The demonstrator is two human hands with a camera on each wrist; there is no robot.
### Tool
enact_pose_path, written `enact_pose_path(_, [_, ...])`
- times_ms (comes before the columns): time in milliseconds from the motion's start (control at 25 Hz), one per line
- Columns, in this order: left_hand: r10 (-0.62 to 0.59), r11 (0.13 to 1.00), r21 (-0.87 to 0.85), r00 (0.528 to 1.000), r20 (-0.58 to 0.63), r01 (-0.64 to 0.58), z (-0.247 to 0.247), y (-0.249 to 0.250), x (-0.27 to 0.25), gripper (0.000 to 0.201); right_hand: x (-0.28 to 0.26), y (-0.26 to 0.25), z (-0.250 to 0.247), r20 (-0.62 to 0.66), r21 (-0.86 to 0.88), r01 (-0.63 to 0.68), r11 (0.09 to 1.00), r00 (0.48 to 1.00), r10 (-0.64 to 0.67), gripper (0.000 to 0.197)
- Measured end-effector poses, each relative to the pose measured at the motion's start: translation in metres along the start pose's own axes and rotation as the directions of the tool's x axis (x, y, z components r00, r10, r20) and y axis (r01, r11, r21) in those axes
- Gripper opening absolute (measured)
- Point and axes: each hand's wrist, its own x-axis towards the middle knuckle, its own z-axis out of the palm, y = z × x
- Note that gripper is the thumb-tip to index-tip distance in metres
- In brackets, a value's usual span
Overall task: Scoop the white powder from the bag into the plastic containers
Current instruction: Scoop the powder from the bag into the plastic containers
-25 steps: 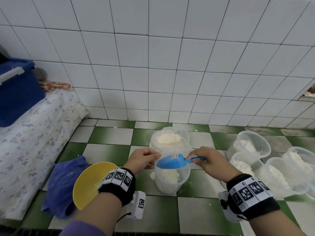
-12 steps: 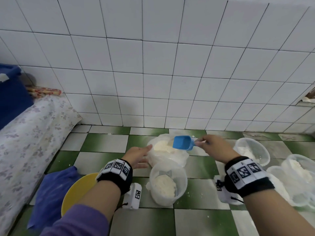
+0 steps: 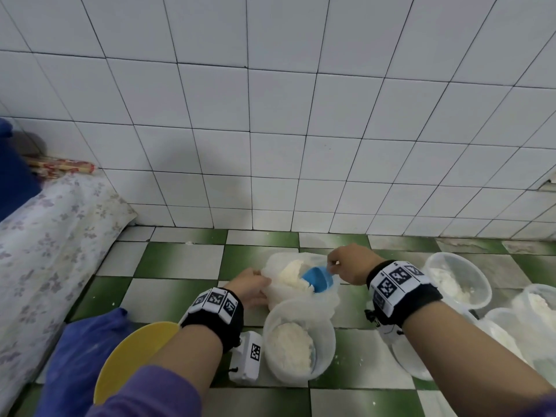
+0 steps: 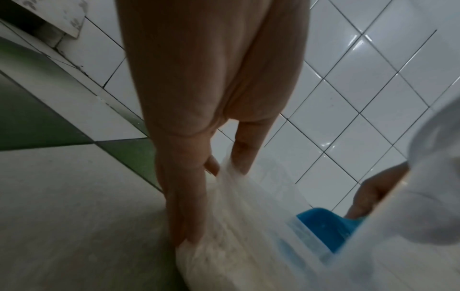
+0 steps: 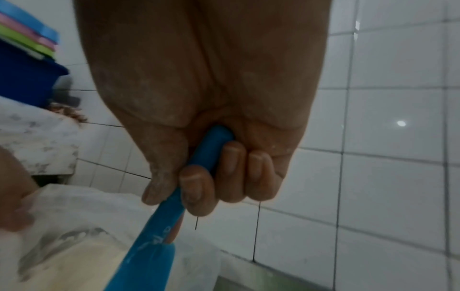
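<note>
Nearest container: a clear plastic tub [image 3: 299, 338], partly filled with white powder, stands just in front of the bag, between the forearms.
Left hand: the left hand [image 3: 249, 285] pinches the bag's plastic rim [image 4: 225, 173] on its left side, thumb against fingers.
Right hand: the right hand [image 3: 350, 266] is wrapped around the handle of the blue scoop [image 3: 317, 281].
Key relation: the scoop's long axis slants down and leftward from the right hand, bowl dug into the powder [image 3: 290, 273] in the open bag [image 3: 328, 296]; the tub lies nearer the person.
Other tubs: more powder-filled containers [image 3: 457, 281] sit to the right.
Surface: green-and-white checked tile floor [image 3: 180, 266].
Room: white tiled wall [image 3: 270, 115] behind.
</note>
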Motion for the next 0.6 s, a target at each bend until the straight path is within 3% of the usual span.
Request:
enact_pose_path(160, [-0.006,0.999,-0.032,1.000,0.029,0.007,-0.001,-0.002,0.006,0.028,0.002,0.014,0.016,-0.007,0.279,-0.004,0.960,1.000,0.006,0.021])
enact_pose_path(360, [-0.014,1.000,-0.023,0.999,0.036,0.015,0.001,-0.006,-0.001,0.015,-0.002,0.013,0.046,0.012,0.460,-0.050,0.886,0.999,0.049,0.017])
enact_pose_path(440, [-0.018,1.000,-0.006,0.999,0.043,0.018,0.002,-0.004,-0.003,0.016,-0.003,0.013,0.057,0.057,0.608,-0.095,0.788,0.995,0.077,0.018])
enact_pose_path(560, [-0.006,0.999,-0.032,0.998,0.061,0.008,0.002,-0.004,-0.005,0.017,-0.003,0.013,0.071,0.162,0.813,-0.193,0.549,0.981,0.106,0.018])
enact_pose_path(600, [-0.005,0.999,-0.038,0.997,0.071,0.008,0.002,-0.005,-0.004,0.017,-0.003,0.012,0.075,0.167,0.815,-0.200,0.545,0.980,0.109,0.018])
